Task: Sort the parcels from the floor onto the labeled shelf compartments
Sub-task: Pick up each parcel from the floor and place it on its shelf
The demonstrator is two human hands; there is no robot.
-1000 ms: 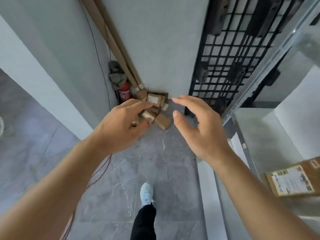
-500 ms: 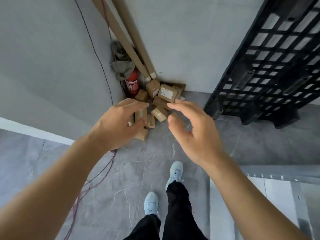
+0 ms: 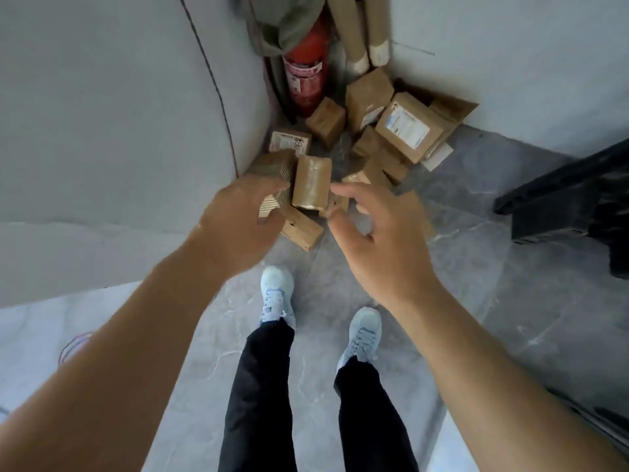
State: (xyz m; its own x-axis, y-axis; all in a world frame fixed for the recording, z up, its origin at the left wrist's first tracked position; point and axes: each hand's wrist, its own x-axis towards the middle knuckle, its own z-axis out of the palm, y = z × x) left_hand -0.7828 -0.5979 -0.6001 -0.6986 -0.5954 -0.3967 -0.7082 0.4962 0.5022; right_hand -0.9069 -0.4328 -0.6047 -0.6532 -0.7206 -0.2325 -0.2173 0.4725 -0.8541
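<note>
Neither hand grips anything: the left hand [image 3: 238, 223] and right hand [image 3: 377, 240] hang with fingers loosely spread on either side of a taped parcel [image 3: 311, 182]. That parcel tops the parcel pile [image 3: 371, 131] heaped in the wall corner beside a fire extinguisher [image 3: 304, 73], probably the easiest pick.

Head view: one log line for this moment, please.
phase: reaching | left hand: open, empty | right hand: open, empty | target: brown cardboard parcels, floor corner

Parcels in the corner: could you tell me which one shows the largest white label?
The big box at the right of the pile; its white label faces up, largest among them.
</note>
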